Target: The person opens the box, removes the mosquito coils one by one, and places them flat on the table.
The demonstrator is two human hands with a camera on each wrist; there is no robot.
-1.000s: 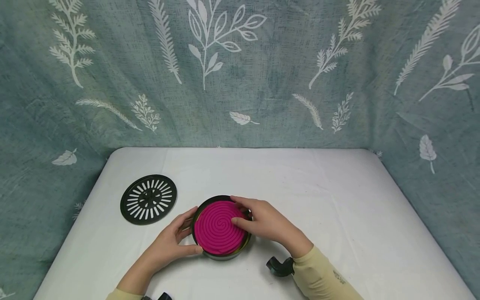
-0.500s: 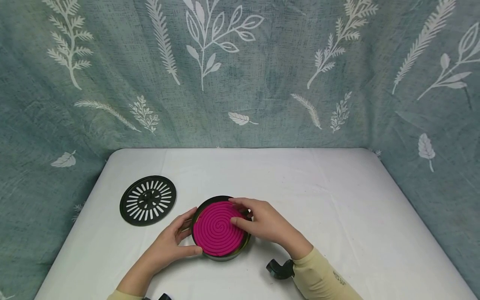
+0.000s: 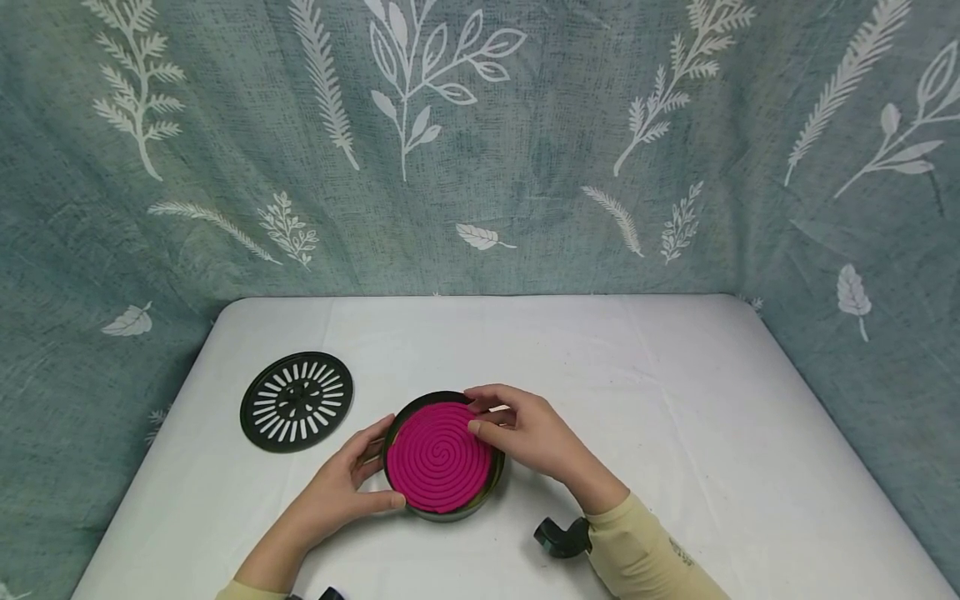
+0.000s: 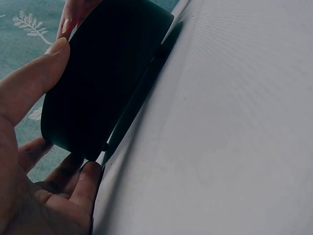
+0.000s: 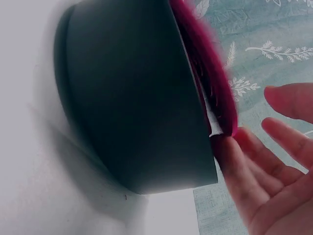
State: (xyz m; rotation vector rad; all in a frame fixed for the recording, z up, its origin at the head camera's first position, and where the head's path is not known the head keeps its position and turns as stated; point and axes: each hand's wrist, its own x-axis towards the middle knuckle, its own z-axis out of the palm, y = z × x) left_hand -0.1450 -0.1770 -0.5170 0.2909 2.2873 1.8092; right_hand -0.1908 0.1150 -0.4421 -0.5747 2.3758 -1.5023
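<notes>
A pink spiral coil [image 3: 440,457] lies in the mouth of a round dark container [image 3: 444,515] on the table. My left hand [image 3: 337,492] grips the container's left side; in the left wrist view the thumb of that hand [image 4: 29,147] is at the rim and the fingers are low on the wall [image 4: 102,73]. My right hand [image 3: 536,437] is at the right rim, its fingertips touching the edge. In the right wrist view its thumb stands apart from the coil [image 5: 220,73], and the other fingers of the hand [image 5: 274,181] reach the edge where coil and container wall [image 5: 132,98] meet.
A black slotted disc [image 3: 296,402] lies on the white-covered table [image 3: 637,375], left of and behind the container. A patterned green curtain [image 3: 540,200] hangs behind and at the sides. A black device [image 3: 562,537] is at my right wrist, with dark parts at the left one.
My right hand has shifted slightly back and to the right, its thumb coming away from the coil's middle towards its edge. My left hand has kept its grip on the container.
</notes>
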